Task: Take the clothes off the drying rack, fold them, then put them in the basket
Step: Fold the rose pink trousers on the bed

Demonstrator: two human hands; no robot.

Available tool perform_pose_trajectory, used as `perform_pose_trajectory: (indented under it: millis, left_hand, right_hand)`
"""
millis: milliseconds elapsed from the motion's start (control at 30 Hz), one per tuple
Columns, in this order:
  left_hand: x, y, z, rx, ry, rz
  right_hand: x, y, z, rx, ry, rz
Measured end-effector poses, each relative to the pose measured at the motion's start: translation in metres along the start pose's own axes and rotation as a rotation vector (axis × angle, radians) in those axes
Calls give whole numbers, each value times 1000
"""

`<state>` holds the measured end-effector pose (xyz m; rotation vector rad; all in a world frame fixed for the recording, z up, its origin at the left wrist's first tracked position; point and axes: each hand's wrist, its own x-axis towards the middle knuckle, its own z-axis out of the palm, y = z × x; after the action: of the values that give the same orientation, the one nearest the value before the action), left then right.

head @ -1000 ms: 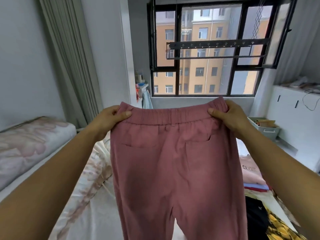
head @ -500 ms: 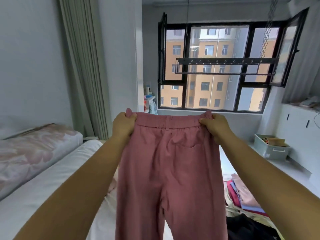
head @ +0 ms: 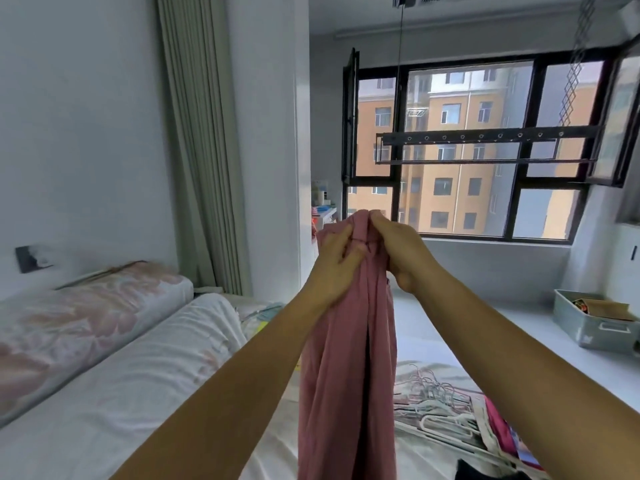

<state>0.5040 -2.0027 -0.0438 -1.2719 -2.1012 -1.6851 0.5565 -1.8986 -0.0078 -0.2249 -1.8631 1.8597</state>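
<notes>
A pair of pink trousers [head: 346, 358] hangs in front of me, folded lengthwise so the two legs lie together. My left hand [head: 334, 263] and my right hand [head: 401, 252] meet at the waistband, both pinching it at the top. The legs drop down past the bottom of the view. A black ceiling-hung drying rack [head: 485, 147] hangs bare in front of the window. No basket is clearly in view.
A bed [head: 131, 375] with a white floral cover lies below, a bolster at its left. A heap of hangers [head: 436, 407] and colourful clothes [head: 498, 427] lie at the lower right. A grey storage box [head: 592, 327] sits on the ledge at right.
My hands have come together, bringing the two sides of the waistband against each other, so the spread trousers now hang folded in half lengthwise. The view has tilted upward.
</notes>
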Motion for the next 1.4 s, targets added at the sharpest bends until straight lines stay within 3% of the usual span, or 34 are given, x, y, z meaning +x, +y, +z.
perform_pose_trajectory:
  millis: [133,200,267,367,467,567,633,733,933,1033,1200,1333,1400]
  left_hand:
    - [-13,-5,8,-22,-162,3]
    - [-17,-6,7,-216,-180,-60]
    - [-15,-13,-1,-383,-7,-131]
    - [-5,-36,-23,-262,320,-280]
    - [3,-56,-40,-233,135,-428]
    - [12,-53,-38,-426,-3,-409]
    - [21,-44,-34,-489,82,-397]
    - [38,-35,-32,-398,209,-369]
    - [72,-21,-43,-264,398,-289]
    - [71,-28,-50,-228,306,-278]
    - [11,-124,-60,-251,-75,-477]
    - [9,-191,-83,-286,61,-569]
    - [25,-206,-98,-406,26,-529]
  right_hand:
    - [3,9,-7,-83,16,-53]
    - [6,10,-13,-71,51,-56]
    - [10,6,-20,-59,68,-61]
    - [16,-6,-30,53,18,-73]
    - [27,-21,-37,147,-82,-68]
    - [41,-32,-44,225,-134,-70]
    - [51,-33,-53,132,-153,-103]
    - [68,-32,-65,-87,-135,-113]
    - [93,-29,-58,33,-259,-70]
    - [111,-20,-42,155,-131,-99]
    - [144,4,-12,257,-81,-129]
    - [174,22,11,163,-48,-117]
    - [194,16,21,161,-7,-114]
